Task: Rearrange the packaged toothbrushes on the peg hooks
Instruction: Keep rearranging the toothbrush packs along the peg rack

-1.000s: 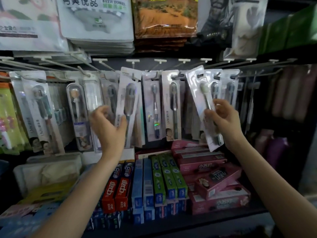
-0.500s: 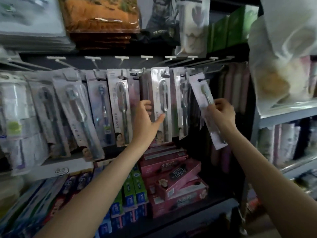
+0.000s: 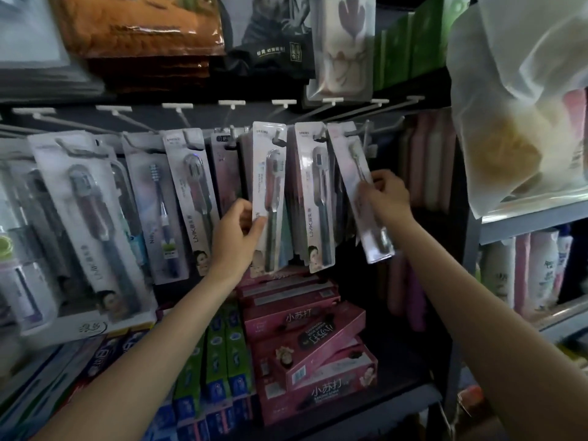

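While both arms are raised, two toothbrush packs are gripped at the peg hooks (image 3: 324,114).
A hanging toothbrush pack (image 3: 269,198) is pinched by the left hand (image 3: 237,238); right of it, a tilted pack (image 3: 361,192) is pinched by the right hand (image 3: 386,198). Below it, pink boxes (image 3: 305,345) are stacked.

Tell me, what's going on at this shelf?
A person is sorting packaged toothbrushes on a row of peg hooks. The left hand holds the lower edge of one hanging pack, thumb on its front. The right hand grips a tilted pack at the right end of the row; whether that one is on its hook is unclear. Pink toothpaste boxes are stacked below.
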Tool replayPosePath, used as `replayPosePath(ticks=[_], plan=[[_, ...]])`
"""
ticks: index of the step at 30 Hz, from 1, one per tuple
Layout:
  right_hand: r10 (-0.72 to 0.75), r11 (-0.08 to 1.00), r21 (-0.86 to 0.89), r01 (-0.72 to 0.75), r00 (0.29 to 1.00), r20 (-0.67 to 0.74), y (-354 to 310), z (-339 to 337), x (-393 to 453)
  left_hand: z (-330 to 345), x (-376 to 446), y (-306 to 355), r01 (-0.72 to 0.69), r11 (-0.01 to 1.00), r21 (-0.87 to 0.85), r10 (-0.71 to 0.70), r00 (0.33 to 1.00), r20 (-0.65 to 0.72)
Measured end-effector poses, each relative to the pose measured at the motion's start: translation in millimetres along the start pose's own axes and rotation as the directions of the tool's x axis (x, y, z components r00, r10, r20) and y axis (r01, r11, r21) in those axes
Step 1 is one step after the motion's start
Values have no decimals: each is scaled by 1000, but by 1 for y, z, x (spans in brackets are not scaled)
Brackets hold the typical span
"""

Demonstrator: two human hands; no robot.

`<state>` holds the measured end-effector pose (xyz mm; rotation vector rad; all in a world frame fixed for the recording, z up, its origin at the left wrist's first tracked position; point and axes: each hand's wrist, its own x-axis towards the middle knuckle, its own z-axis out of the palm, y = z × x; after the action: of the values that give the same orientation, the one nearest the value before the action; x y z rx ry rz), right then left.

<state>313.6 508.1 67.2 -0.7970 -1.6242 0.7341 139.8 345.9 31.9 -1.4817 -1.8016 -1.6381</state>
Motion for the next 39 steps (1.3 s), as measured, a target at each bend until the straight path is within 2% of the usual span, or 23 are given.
replayPosePath(ticks=[3,7,10,13,16,19,24,28,30,32,34,37,39], plan=[[53,999,-15,-52,998,21,9,14,-4,-6,0,0,-24,1000,-11,25,999,22],[-1,999,-32,-1,997,-83,19,18,-9,-13,-10,-5,-41,999,33,40,999,3],[14,997,-73,-14,1000,-3,17,21,-11,-17,-13,-8,-41,999,34,41,999,-10],[76,997,-36,-73,991,106,16,27,-14,-16,-13,-7,-26,999,28,26,1000,4],[112,992,53,-116,991,75,21,33,-12,-16,-16,-5,-31,999,11,30,999,16],[171,982,64,-175,983,69,29,37,-5,-18,-15,-5,-27,1000,-7,27,999,33],[256,908,261,-328,927,275,38,45,0,-20,-15,-7,-57,998,4,56,998,40],[286,854,310,-417,875,390,38,47,-4,-20,-13,-9,-71,997,42,70,997,29],[260,850,329,-411,871,417,39,45,-6,-20,-13,-9,-74,996,46,73,997,26],[224,866,344,-362,897,380,41,40,-8,-19,-13,-9,-72,996,46,72,997,19],[212,894,335,-299,939,272,43,32,-9,-17,-13,-8,-62,997,48,62,998,-6],[170,950,250,-190,980,101,45,9,-6,-12,-16,-6,-56,997,56,59,997,-59],[105,984,137,-110,994,45,44,-10,-4,-5,-16,-7,-57,996,63,61,996,-59]])
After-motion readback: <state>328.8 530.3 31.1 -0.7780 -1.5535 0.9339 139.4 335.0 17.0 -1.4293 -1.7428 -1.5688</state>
